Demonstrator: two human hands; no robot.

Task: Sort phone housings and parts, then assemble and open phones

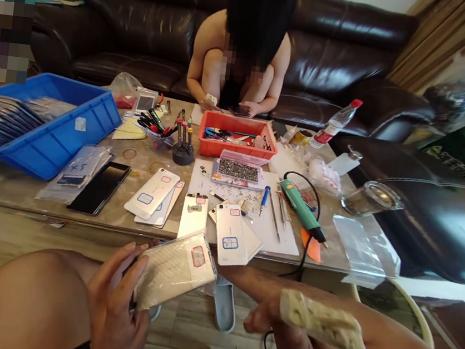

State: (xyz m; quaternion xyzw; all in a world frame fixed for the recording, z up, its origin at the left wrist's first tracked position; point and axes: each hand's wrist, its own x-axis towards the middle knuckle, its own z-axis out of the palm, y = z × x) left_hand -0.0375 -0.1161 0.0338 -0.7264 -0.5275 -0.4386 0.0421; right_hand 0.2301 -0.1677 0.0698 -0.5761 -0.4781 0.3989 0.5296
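Observation:
My left hand (120, 290) grips a pale phone-sized panel (175, 271) in a clear plastic sleeve, tilted above my knees in front of the table edge. The panel bears a red-outlined mark in its upper right corner. A dark edge shows beneath it, by my fingers. My right hand (301, 339) is curled at the lower right, apart from the panel. Along it lies a cream-coloured, brown-stained piece (322, 322), perhaps cloth; its exact kind is unclear. White phone backs (231, 236) with red and blue markings rest on the table just beyond my left hand.
On the table (16, 189) are a blue bin (90, 130), a black phone (100, 187), a red tray (235, 148), a box of small screws (239, 171), a blue screwdriver (265, 198) and a green heat tool (302, 207) with its cord. Opposite sits another person (201, 64), hands low.

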